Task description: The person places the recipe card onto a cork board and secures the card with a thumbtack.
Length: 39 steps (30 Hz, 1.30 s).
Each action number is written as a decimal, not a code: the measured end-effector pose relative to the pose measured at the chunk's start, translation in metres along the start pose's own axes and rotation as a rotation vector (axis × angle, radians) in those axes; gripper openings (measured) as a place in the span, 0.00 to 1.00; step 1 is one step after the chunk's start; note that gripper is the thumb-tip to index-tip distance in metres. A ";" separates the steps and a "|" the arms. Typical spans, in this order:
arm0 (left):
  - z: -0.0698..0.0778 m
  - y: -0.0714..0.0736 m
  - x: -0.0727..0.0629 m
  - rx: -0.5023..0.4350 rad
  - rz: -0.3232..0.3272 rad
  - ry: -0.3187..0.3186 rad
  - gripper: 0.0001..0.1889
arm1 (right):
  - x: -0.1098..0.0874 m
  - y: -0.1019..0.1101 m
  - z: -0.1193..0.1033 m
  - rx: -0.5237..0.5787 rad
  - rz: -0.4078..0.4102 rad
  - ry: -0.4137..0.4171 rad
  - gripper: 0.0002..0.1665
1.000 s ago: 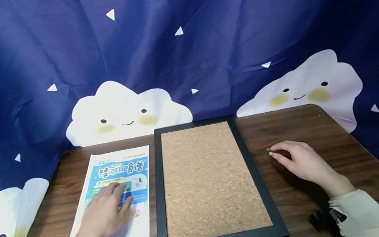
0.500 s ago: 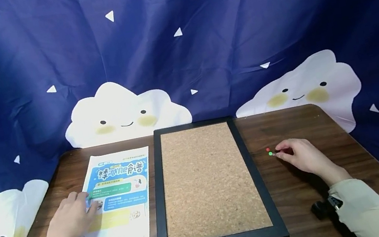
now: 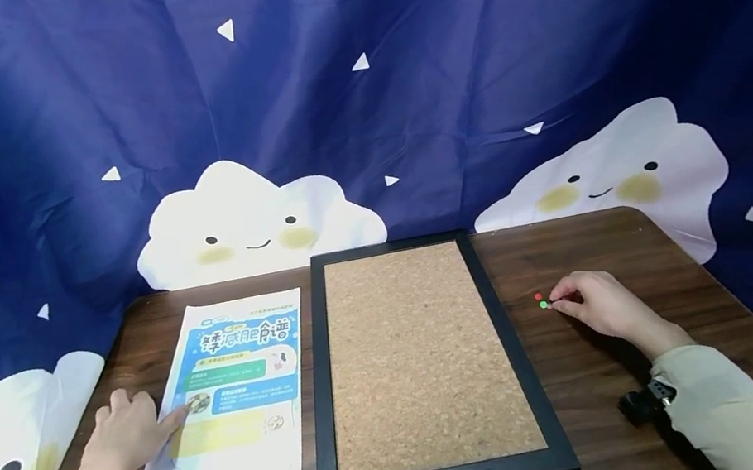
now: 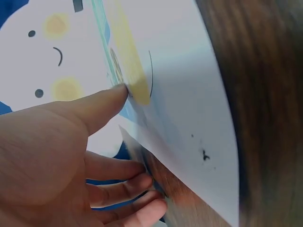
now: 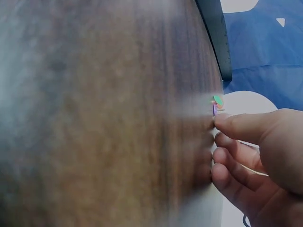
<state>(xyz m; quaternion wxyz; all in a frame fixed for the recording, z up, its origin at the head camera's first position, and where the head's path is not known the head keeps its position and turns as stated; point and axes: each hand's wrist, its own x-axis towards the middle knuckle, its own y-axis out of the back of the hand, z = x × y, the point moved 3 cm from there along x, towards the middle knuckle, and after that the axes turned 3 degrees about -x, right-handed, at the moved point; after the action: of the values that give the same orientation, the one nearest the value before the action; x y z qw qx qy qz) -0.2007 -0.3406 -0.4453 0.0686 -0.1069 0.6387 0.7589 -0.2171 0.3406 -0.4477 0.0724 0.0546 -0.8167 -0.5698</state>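
My left hand point(image 3: 126, 437) is at the left edge of a printed paper sheet point(image 3: 264, 456). In the left wrist view its thumb point(image 4: 106, 101) touches the sheet's top, while the other fingers lie loosely bent beyond the edge. On the right of the table, my right hand point(image 3: 604, 306) pinches a tiny purple-edged thumbtack point(image 5: 215, 109) between thumb and forefinger, low over the wood. Right by its fingertips lie a green thumbtack point(image 3: 543, 305) and a red thumbtack point(image 3: 538, 296). Most of the purple one is hidden by the thumb.
A cork board point(image 3: 421, 361) in a black frame lies between the hands, just right of the sheet. All of it sits on a dark wooden table point(image 3: 609, 438). Behind hangs a blue curtain point(image 3: 353, 104) with white clouds.
My left hand has slid left from the middle of the sheet to its left edge. My right hand has drawn slightly right, off the red and green thumbtacks, its fingertips closing together.
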 end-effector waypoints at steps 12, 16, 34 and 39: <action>0.002 0.001 0.007 -0.120 0.042 -0.047 0.33 | -0.005 0.007 0.002 0.016 0.036 -0.049 0.02; 0.001 0.000 0.010 -0.140 0.032 -0.026 0.31 | -0.008 0.006 0.004 0.039 0.017 -0.058 0.05; 0.001 0.000 0.015 -0.179 0.003 0.012 0.44 | -0.012 0.005 0.004 0.060 0.029 -0.038 0.03; 0.003 -0.001 0.016 -0.184 0.018 0.023 0.39 | -0.014 0.005 0.005 0.079 0.025 -0.062 0.04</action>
<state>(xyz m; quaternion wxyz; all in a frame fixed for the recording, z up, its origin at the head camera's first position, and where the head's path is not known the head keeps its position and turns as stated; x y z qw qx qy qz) -0.2160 -0.3378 -0.4492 0.0444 -0.1160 0.5679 0.8136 -0.2047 0.3488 -0.4456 0.0518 0.0293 -0.8410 -0.5377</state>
